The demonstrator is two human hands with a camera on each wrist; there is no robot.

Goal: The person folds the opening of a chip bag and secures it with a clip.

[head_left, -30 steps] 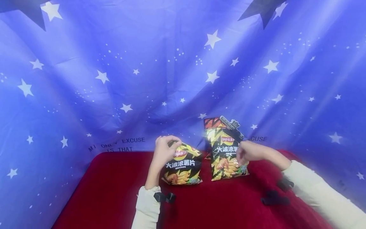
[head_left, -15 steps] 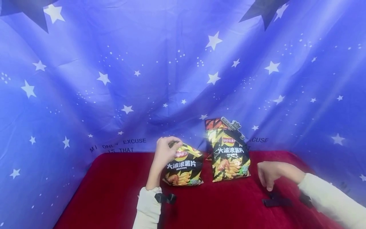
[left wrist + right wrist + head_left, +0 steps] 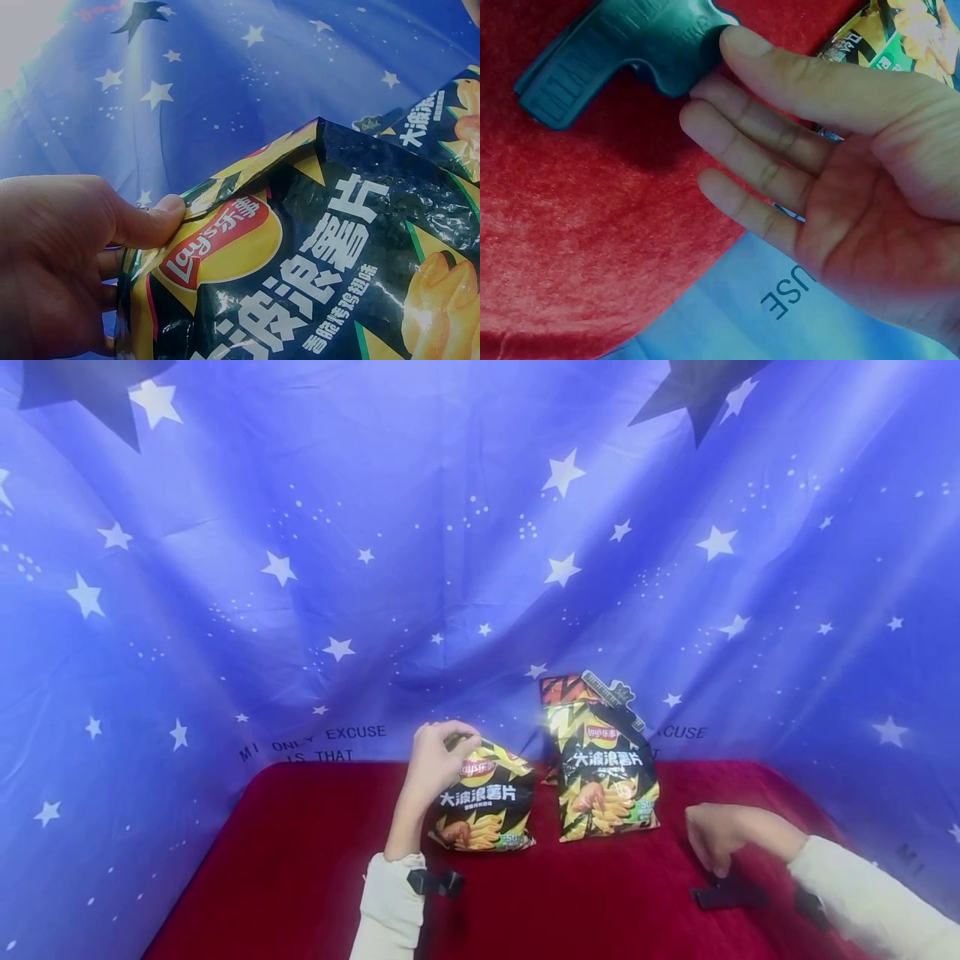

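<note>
In the head view my left hand pinches the top left corner of a black and yellow bag of potato chips. The left wrist view shows that bag's top edge folded over, with the thumb pressing on the fold. My right hand is low over the cloth at the right. Its thumb and forefinger pinch the handle of a dark bag clip, while the other fingers stretch out loosely.
A second chip bag stands to the right of the first, its folded top corner held by another bag clip. Red cloth covers the table. Behind it hangs a blue curtain with white stars.
My right hand has left the second chip bag, moving right and down to the loose bag clip, which it now pinches. The left hand keeps its hold on the first bag.
</note>
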